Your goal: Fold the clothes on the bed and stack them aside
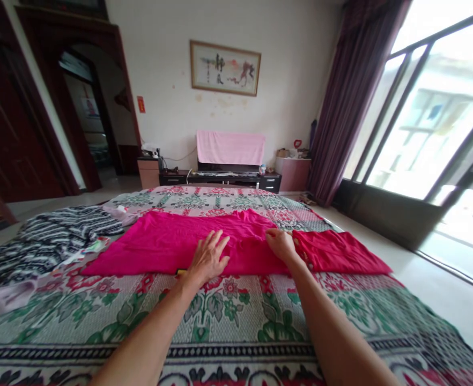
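A bright pink garment lies spread lengthwise across the patterned bed cover, with small wrinkles on its right part. My left hand rests palm down near its middle, fingers spread. At its right end, my right hand is closed, its curled fingers pinching the pink cloth; the fingertips are hidden. Just beyond that hand lies a folded red garment, its left edge partly behind my right wrist. A small black and yellow patch shows at the pink garment's near edge, by my left wrist.
A black-and-white striped cloth is heaped on the left of the bed, with pale pink cloth beside it. Past the bed's far edge stands a low black cabinet and a pink-draped screen. Purple curtains and windows are to the right.
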The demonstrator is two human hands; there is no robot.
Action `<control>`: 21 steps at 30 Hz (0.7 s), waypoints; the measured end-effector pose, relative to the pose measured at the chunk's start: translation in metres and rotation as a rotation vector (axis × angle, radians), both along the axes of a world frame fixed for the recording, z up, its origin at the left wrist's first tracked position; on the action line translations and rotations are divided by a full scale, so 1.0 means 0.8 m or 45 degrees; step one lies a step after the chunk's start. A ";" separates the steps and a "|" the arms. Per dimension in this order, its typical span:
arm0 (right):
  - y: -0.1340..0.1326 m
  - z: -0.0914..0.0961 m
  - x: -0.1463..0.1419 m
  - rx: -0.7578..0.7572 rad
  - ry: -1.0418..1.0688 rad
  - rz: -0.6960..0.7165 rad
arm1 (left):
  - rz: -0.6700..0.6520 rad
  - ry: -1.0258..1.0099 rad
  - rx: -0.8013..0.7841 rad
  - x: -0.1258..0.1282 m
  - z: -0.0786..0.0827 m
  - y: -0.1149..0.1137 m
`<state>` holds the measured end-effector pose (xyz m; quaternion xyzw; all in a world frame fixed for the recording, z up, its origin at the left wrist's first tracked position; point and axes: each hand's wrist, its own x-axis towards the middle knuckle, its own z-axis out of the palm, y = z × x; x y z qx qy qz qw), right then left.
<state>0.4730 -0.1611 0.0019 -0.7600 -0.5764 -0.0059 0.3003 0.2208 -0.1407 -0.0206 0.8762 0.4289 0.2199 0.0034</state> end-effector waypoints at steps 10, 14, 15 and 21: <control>0.011 -0.013 -0.023 -0.081 -0.143 0.251 | -0.277 0.051 -0.024 0.024 -0.021 -0.002; 0.014 -0.020 -0.021 -0.056 -0.153 0.176 | -0.277 0.060 -0.030 0.023 -0.018 -0.003; 0.016 -0.021 -0.020 -0.037 -0.134 0.162 | -0.273 0.067 -0.038 0.023 -0.017 -0.003; 0.017 -0.014 -0.012 0.131 0.186 -0.099 | -0.265 0.082 -0.054 0.024 -0.018 -0.003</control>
